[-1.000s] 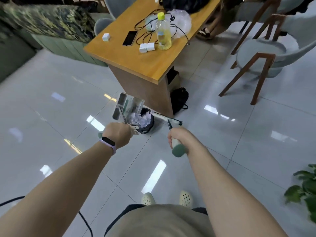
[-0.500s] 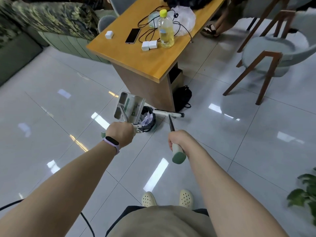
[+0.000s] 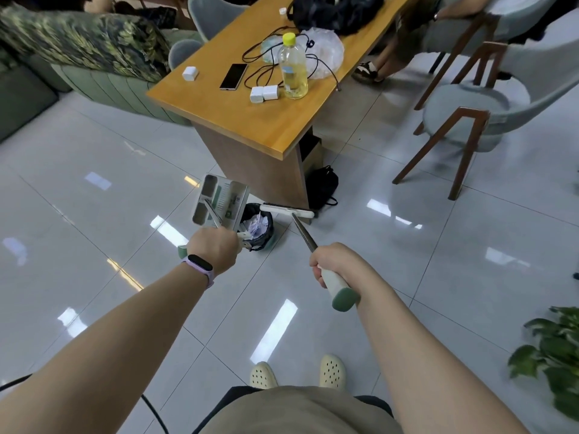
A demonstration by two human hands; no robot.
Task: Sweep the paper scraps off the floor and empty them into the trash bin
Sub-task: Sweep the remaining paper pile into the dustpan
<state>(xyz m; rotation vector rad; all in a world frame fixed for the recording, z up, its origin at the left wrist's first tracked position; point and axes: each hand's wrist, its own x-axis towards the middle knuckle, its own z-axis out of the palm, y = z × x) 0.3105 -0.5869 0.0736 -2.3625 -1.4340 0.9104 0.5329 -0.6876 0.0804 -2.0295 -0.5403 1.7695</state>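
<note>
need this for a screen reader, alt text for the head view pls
Seen from above, a person's left hand holds a dustpan tipped beside a small trash bin of paper scraps, while the right hand grips a broom resting on the tiled floor.

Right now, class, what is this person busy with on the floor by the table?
A person is cleaning up. The left hand grips the handle of a dustpan, tipped up beside a small trash bin that holds crumpled paper scraps. The right hand grips the broom, whose head lies on the floor next to the bin, at the foot of the wooden table. No scraps show on the nearby tiles.
</note>
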